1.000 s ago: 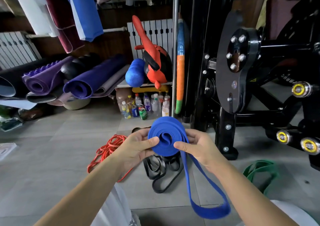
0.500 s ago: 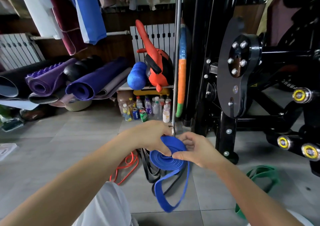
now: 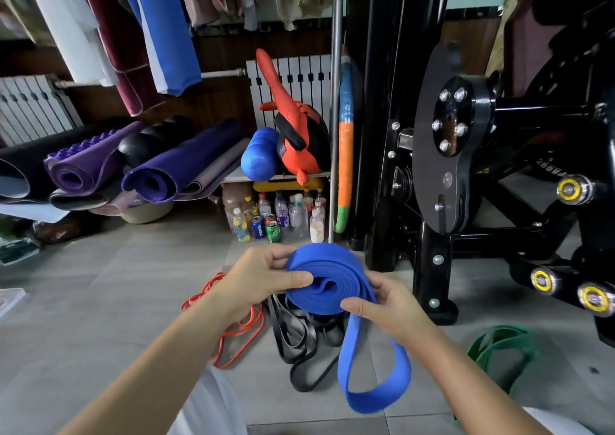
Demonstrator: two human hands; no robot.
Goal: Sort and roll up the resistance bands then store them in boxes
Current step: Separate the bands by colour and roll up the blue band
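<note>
Moved: left hand (image 3: 256,281) slid sideways; with right hand (image 3: 389,304), it grips blue band (image 3: 327,268).
Room: loop hangs free.
Blocking: black machine (image 3: 442,168), right.

blue band (image 3: 327,281): the coil's turns run together and cannot be counted; its far-left rim covers fingertips of the left hand (image 3: 256,281). black bands (image 3: 296,338): far ends hidden under the coil. orange band (image 3: 233,331): partly behind the left forearm. green band (image 3: 502,344): near part behind the right forearm. bottles (image 3: 283,214): most labels too small to read. black machine (image 3: 446,154): cut off top and right.
</note>
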